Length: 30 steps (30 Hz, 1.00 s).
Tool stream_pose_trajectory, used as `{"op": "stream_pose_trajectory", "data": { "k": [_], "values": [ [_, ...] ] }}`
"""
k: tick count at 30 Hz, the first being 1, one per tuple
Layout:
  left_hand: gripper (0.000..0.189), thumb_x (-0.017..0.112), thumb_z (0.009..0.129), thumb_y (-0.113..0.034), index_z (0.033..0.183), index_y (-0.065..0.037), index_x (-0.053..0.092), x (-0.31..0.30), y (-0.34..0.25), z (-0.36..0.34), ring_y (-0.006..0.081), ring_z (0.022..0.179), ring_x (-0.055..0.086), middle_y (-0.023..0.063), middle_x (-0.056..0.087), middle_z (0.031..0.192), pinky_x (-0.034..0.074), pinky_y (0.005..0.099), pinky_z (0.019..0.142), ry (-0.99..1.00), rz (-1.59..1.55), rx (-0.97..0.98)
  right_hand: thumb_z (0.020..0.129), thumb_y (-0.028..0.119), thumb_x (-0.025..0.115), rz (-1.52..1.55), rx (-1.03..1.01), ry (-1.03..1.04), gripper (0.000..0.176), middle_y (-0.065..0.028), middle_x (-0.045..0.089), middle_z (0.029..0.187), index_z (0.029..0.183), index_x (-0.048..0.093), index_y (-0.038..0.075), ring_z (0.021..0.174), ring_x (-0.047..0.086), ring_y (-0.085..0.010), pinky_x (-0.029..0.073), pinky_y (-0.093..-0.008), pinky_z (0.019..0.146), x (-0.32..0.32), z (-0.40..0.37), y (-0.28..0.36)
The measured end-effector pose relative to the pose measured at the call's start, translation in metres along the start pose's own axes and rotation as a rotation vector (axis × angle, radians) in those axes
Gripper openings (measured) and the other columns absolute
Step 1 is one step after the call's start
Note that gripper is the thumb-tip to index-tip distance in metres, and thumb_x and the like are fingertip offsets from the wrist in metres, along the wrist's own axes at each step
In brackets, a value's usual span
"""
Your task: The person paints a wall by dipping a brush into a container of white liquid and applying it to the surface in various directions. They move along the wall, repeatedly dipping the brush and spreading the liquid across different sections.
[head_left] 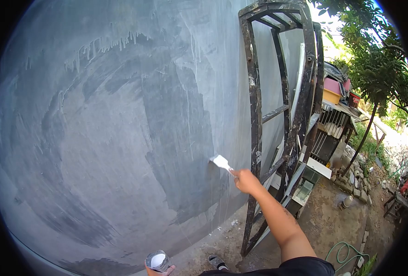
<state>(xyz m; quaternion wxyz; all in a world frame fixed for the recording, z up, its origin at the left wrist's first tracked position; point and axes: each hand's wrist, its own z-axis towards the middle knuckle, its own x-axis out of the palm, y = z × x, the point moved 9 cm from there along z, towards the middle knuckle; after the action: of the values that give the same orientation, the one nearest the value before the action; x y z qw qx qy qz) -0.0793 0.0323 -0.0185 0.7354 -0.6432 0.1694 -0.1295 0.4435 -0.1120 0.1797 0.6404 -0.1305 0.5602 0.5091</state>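
My right hand (pixel 246 181) is closed around the handle of a white paintbrush (pixel 221 162), whose bristles touch the grey wall (pixel 107 133). Darker, wet-looking patches and pale drips mark the wall around it. At the bottom of the view my left hand (pixel 161 271) holds a small, stained cup (pixel 156 261) with white liquid inside. The cup is upright, and my fingers wrap its lower side.
A dark, paint-spotted metal frame (pixel 256 115) leans by the wall just right of my right arm. Behind it are a cluttered shelter (pixel 328 133), stacked stones (pixel 355 184), a green hose (pixel 346 248) and a tree (pixel 379 69). My sandalled foot (pixel 217 262) is below.
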Motion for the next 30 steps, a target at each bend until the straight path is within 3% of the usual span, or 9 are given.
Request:
{"op": "stream_pose_trajectory", "data": {
  "k": [4, 7, 12, 15, 18, 22, 25, 28, 30],
  "values": [
    [0.083, 0.093, 0.066, -0.002, 0.135, 0.000, 0.045, 0.001, 0.001, -0.003, 0.0241, 0.108, 0.064, 0.0127, 0.064, 0.124, 0.054, 0.0372, 0.096, 0.021, 0.064, 0.017, 0.088, 0.002, 0.062, 0.144, -0.142, -0.413, 0.042, -0.0238, 0.066, 0.095, 0.129, 0.068, 0.006, 0.086, 0.065, -0.0430, 0.053, -0.0462, 0.078, -0.125, 0.010, 0.048],
    [0.087, 0.094, 0.066, -0.003, 0.136, 0.000, 0.042, 0.001, 0.013, -0.009, 0.0243, 0.111, 0.064, 0.0132, 0.063, 0.125, 0.054, 0.0381, 0.097, 0.060, 0.055, -0.019, 0.087, 0.000, 0.065, 0.178, -0.163, -0.474, 0.043, -0.0229, 0.067, 0.095, 0.130, 0.067, 0.006, 0.084, 0.065, -0.0420, 0.052, -0.0456, 0.077, -0.109, 0.009, 0.026],
    [0.089, 0.095, 0.065, -0.005, 0.136, -0.001, 0.041, -0.005, 0.008, -0.024, 0.0242, 0.113, 0.064, 0.0141, 0.063, 0.127, 0.054, 0.0379, 0.098, 0.068, 0.060, -0.115, 0.082, 0.006, 0.059, -0.103, 0.007, 0.122, 0.048, -0.0309, 0.067, 0.092, 0.129, 0.068, 0.007, 0.086, 0.067, -0.0477, 0.054, -0.0504, 0.081, 0.129, -0.039, -0.089],
    [0.092, 0.095, 0.065, -0.003, 0.138, 0.000, 0.040, -0.020, 0.023, -0.025, 0.0243, 0.114, 0.063, 0.0139, 0.062, 0.128, 0.055, 0.0378, 0.096, 0.090, 0.127, -0.062, 0.082, 0.006, 0.059, -0.145, 0.040, 0.257, 0.050, -0.0321, 0.068, 0.092, 0.131, 0.068, 0.009, 0.086, 0.068, -0.0482, 0.055, -0.0505, 0.082, 0.152, -0.058, -0.100],
    [0.094, 0.093, 0.065, -0.002, 0.141, -0.001, 0.037, -0.018, -0.009, -0.029, 0.0241, 0.114, 0.063, 0.0137, 0.061, 0.129, 0.056, 0.0375, 0.096, 0.073, 0.098, -0.105, 0.084, 0.006, 0.060, -0.062, 0.086, 0.052, 0.051, -0.0304, 0.068, 0.095, 0.134, 0.065, 0.009, 0.087, 0.068, -0.0461, 0.054, -0.0495, 0.082, 0.076, -0.033, -0.068],
    [0.095, 0.092, 0.067, -0.001, 0.144, -0.002, 0.035, -0.012, -0.010, -0.023, 0.0242, 0.116, 0.062, 0.0141, 0.060, 0.130, 0.054, 0.0383, 0.100, 0.083, -0.119, -0.224, 0.090, 0.001, 0.062, 0.146, -0.152, -0.505, 0.046, -0.0217, 0.065, 0.097, 0.135, 0.063, 0.006, 0.087, 0.064, -0.0397, 0.051, -0.0435, 0.078, -0.086, -0.003, 0.008],
    [0.096, 0.092, 0.067, -0.004, 0.144, -0.002, 0.035, -0.002, -0.021, -0.020, 0.0248, 0.118, 0.061, 0.0144, 0.060, 0.131, 0.052, 0.0389, 0.103, 0.107, -0.142, -0.187, 0.090, -0.001, 0.063, 0.183, -0.210, -0.691, 0.046, -0.0207, 0.064, 0.093, 0.136, 0.063, 0.006, 0.085, 0.064, -0.0382, 0.051, -0.0411, 0.076, -0.138, -0.005, 0.033],
    [0.098, 0.094, 0.066, -0.007, 0.144, -0.002, 0.036, -0.003, -0.028, -0.018, 0.0257, 0.119, 0.061, 0.0147, 0.060, 0.132, 0.050, 0.0395, 0.105, 0.099, -0.085, -0.097, 0.091, 0.001, 0.064, 0.223, -0.166, -0.539, 0.043, -0.0208, 0.064, 0.095, 0.134, 0.064, 0.006, 0.086, 0.064, -0.0394, 0.052, -0.0427, 0.077, -0.080, -0.005, 0.020],
    [0.101, 0.096, 0.064, -0.011, 0.144, -0.001, 0.035, -0.006, -0.024, -0.018, 0.0267, 0.120, 0.060, 0.0157, 0.060, 0.133, 0.049, 0.0400, 0.106, 0.105, -0.043, -0.104, 0.089, 0.004, 0.061, 0.082, -0.031, -0.251, 0.041, -0.0257, 0.066, 0.097, 0.130, 0.066, 0.006, 0.089, 0.066, -0.0450, 0.052, -0.0494, 0.082, 0.029, -0.014, -0.022]
  ]
}}
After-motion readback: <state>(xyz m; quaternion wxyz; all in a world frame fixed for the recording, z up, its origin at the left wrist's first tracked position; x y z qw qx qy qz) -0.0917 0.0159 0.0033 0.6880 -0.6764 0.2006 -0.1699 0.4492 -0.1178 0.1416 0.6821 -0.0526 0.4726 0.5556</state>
